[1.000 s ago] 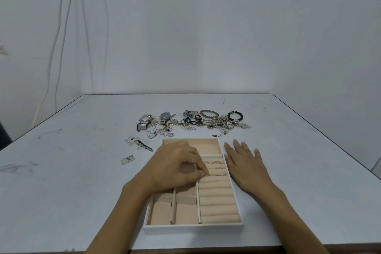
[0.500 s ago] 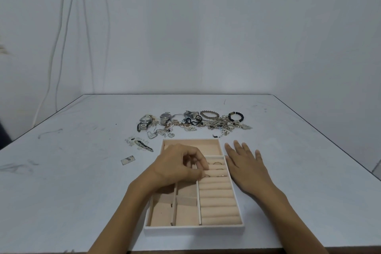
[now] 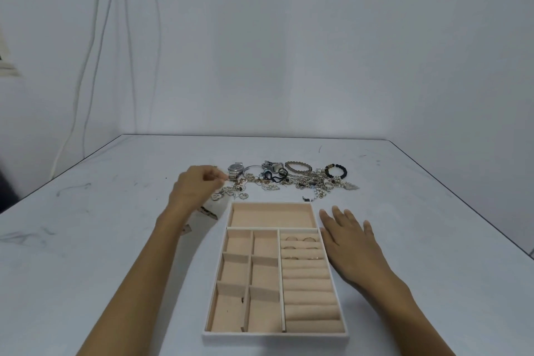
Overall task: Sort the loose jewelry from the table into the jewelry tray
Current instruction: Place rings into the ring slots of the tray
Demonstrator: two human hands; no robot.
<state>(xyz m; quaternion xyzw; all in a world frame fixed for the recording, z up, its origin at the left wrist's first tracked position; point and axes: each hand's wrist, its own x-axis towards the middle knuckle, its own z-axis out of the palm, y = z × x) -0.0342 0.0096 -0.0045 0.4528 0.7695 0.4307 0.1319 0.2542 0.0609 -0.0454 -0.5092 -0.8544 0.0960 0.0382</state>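
- The jewelry tray (image 3: pixel 274 337), white-rimmed and lined in beige, sits on the table (image 3: pixel 433 240) in front of the person, between the two forearms.
- It has one wide compartment across the far end, six small compartments in two columns of three on the left, and one column of ring rolls (image 3: pixel 309 298) on the right.
- Two rings (image 3: pixel 291 238) stand side by side in the farthest slot of the rolls. The next two slots hold a few more, too small to count.
- The wide compartment and the six small ones hold nothing visible.
- The loose jewelry (image 3: pixel 309 182) lies in a strip on the table just beyond the tray's far edge.
- In the strip there are two watches, a round silver watch (image 3: pixel 235 170) and a square-faced watch (image 3: pixel 275 166).
- There are also three hoops: a thin silver bangle (image 3: pixel 254 168), a pale beaded bracelet (image 3: pixel 298 167) and a black beaded bracelet (image 3: pixel 336 172).
- The rest is a tangle of chains and small pendants, which I cannot count.
- The left hand (image 3: pixel 195 189) is at the left end of the strip with its fingers curled and its fingertips drawn together. It is blurred, so whether they pinch a piece cannot be told.
- The right hand (image 3: pixel 351 240) lies flat on the table with its fingers straight, just beside the tray's right wall, and holds nothing.
- Two small patterned pieces (image 3: pixel 208 212) show on the table at the left forearm.
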